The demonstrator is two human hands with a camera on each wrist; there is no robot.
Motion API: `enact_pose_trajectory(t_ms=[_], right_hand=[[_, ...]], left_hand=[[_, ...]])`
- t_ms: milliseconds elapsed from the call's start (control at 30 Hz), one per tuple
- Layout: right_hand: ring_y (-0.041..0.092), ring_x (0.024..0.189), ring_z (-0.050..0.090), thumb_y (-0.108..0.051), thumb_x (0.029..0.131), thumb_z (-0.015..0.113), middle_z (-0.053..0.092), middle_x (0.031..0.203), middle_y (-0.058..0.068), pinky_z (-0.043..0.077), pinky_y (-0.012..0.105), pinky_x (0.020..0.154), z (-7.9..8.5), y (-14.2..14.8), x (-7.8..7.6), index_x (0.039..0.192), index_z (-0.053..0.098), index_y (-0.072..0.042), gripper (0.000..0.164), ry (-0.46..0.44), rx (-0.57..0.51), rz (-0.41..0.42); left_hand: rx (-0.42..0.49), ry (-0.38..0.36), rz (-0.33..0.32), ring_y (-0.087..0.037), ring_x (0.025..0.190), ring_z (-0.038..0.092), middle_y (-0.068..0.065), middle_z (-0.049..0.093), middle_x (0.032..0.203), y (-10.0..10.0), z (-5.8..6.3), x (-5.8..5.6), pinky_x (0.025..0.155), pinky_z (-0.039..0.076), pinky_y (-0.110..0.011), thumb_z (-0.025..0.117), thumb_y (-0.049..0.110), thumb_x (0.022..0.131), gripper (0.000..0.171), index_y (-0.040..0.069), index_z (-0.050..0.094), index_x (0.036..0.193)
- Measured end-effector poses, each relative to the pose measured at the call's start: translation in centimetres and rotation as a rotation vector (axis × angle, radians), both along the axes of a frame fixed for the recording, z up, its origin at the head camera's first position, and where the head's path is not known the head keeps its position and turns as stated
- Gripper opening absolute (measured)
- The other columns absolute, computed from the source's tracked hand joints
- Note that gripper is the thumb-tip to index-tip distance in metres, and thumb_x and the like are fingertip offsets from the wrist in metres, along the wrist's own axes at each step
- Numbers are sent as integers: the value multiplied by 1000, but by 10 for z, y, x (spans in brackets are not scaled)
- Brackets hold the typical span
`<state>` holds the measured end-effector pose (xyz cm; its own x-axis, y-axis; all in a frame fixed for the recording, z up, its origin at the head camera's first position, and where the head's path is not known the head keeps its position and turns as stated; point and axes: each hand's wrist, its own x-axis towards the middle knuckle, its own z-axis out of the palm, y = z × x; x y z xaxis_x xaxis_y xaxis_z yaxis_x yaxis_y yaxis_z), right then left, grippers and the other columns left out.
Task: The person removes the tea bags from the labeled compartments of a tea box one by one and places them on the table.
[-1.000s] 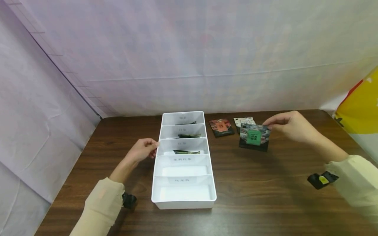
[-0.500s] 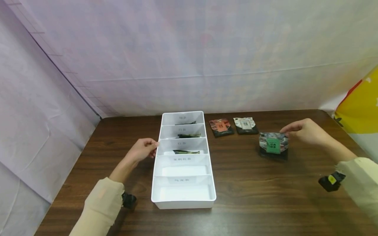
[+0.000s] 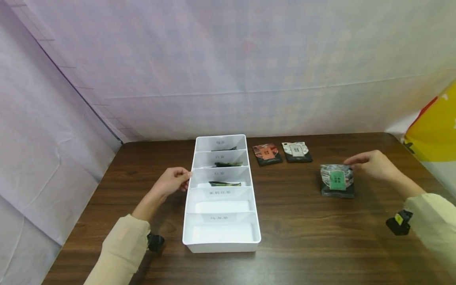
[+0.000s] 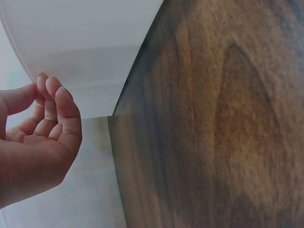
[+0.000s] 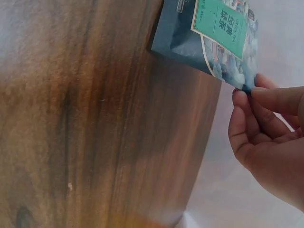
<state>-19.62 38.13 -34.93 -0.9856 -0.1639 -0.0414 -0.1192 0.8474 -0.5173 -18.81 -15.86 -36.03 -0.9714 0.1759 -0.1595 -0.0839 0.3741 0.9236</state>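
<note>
My right hand [image 3: 375,167] pinches the upper corner of a green tea sachet [image 3: 337,181], dark with a green label. In the right wrist view, thumb and fingers meet on the corner of that sachet [image 5: 209,40], which is at or just over the table; I cannot tell if it touches. My left hand [image 3: 170,183] holds the left rim of a white divided box [image 3: 221,247], thumb and fingertips at the edge. Dark sachets stand in the three far compartments, one of them a green-edged sachet [image 3: 225,183] in the third. The two near compartments hold nothing visible.
A red-labelled sachet [image 3: 267,154] and a white-labelled sachet [image 3: 297,152] lie flat to the right of the box's far end. The brown wooden table [image 3: 295,237] ends at a pale cloth backdrop [image 3: 246,79]. Yellow cloth [image 3: 434,126] hangs at the far right.
My right hand has carried the green tea sachet rightward and down towards the table, away from the white-labelled sachet it partly covered. My left hand and the box have stayed put.
</note>
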Motion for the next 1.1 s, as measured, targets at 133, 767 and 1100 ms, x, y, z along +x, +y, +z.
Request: enact_pose_trajectory(t_ms=[133,767,1100], right_hand=[[41,94,54,-8,89,54,59,105,29,46,32,62,-3,2,1,107,61,7,24,-6,-1,-11],[24,83,62,-15,94,51,66,94,17,48,33,64,-2,-20,34,112,59,8,30,-69,-23,103],[26,82,62,-21,97,46,65,90,14,51,33,64,-12,-41,47,112,54,15,40,-153,-74,110]], left_hand=[[-1,-1,3,-11,56,51,-4,52,64,0,0,0,57,48,-27,51,7,93,18,-7,54,83],[-8,5,5,-11,56,51,-5,53,65,1,0,0,58,49,-29,51,8,93,19,-8,55,84],[-4,-1,4,-11,56,51,-5,52,65,0,-1,0,56,47,-25,51,7,93,18,-8,54,84]])
